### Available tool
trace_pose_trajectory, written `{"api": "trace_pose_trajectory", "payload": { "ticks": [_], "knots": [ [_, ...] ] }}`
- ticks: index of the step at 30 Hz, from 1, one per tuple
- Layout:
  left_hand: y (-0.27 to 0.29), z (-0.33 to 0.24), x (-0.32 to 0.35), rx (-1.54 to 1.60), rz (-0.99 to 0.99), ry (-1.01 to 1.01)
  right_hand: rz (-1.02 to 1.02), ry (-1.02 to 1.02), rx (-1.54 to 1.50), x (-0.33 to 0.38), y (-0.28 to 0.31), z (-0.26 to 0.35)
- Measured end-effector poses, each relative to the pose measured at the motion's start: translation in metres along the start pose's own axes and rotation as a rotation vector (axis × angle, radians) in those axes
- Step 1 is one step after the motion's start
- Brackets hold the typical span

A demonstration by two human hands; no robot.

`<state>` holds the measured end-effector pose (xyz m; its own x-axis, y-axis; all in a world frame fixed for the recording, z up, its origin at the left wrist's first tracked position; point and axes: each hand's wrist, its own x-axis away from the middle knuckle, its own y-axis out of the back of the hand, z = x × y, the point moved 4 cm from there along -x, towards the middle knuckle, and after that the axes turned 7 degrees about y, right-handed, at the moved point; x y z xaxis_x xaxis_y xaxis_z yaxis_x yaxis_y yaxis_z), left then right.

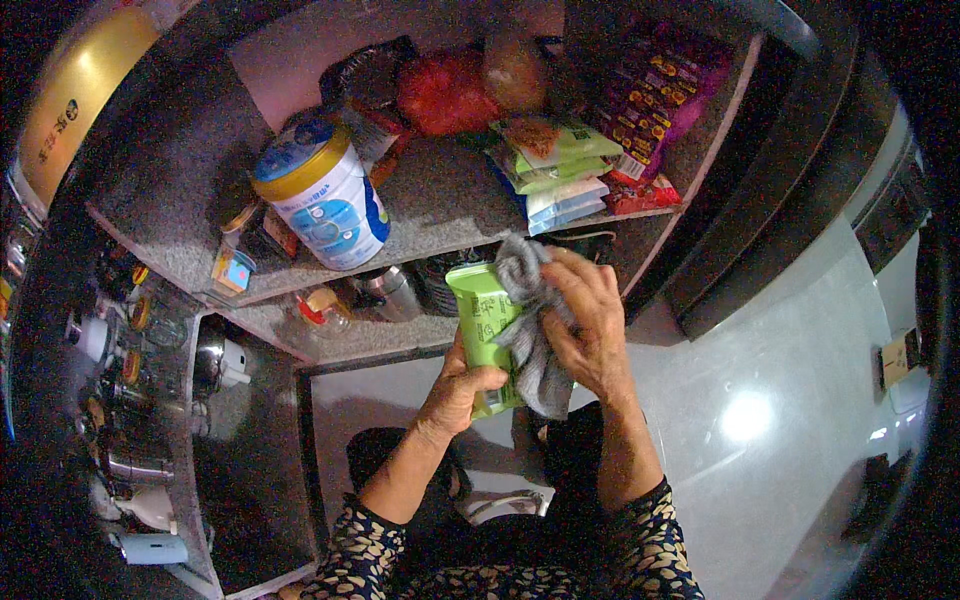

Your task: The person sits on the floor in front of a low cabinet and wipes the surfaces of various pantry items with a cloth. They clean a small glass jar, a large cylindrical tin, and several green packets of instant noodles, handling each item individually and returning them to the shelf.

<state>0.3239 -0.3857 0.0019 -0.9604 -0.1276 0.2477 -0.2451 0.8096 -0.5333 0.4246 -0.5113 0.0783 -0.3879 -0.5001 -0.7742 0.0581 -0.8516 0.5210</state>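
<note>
One green packet (478, 318), oblong, dark print; left grip (452, 392) closed round it, right grip (592, 328) clasping crumpled grey cloth (540, 368).

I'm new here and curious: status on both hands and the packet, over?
Left hand: holding green packet. Right hand: holding grey cloth. In the way: cloth hides part of packet's right side.

Home kitchen, storage corner. Speckled stone shelf (435, 195) holding white-and-blue canister (337, 215) with gold rim, green food packets (560, 150), red plastic bag (445, 92). Steel flask (392, 292) beneath. Glass jars (163, 318), seemingly, on dim left shelving (193, 440). Glossy pale floor (715, 345).
</note>
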Motion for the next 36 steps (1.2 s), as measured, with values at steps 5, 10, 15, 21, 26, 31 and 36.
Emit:
{"api": "trace_pose_trajectory", "payload": {
  "ticks": [5, 10, 15, 21, 26, 31, 36],
  "knots": [
    [0.005, 0.008, -0.003, 0.031, 0.031, -0.002, 0.129, 0.199, 0.034, -0.002, -0.014, 0.038],
    [0.011, 0.012, -0.003, -0.060, 0.033, -0.004, 0.039, -0.037, 0.141, -0.001, -0.006, 0.014],
    [-0.009, 0.003, -0.004, -0.049, 0.038, -0.050, -0.079, -0.246, 0.246, 0.019, 0.004, -0.018],
    [-0.002, 0.010, -0.007, 0.246, -0.002, 0.016, -0.105, -0.090, 0.166, 0.004, -0.007, 0.012],
    [-0.004, -0.001, -0.012, 0.321, -0.118, -0.051, 0.089, 0.173, 0.115, 0.004, -0.029, 0.040],
    [0.011, -0.011, -0.010, 0.412, 0.032, -0.008, 0.372, 0.252, 0.012, 0.021, -0.034, 0.063],
    [0.019, -0.023, -0.006, 0.123, -0.197, -0.106, 0.331, 0.003, -0.409, 0.026, -0.009, 0.040]
  ]
}}
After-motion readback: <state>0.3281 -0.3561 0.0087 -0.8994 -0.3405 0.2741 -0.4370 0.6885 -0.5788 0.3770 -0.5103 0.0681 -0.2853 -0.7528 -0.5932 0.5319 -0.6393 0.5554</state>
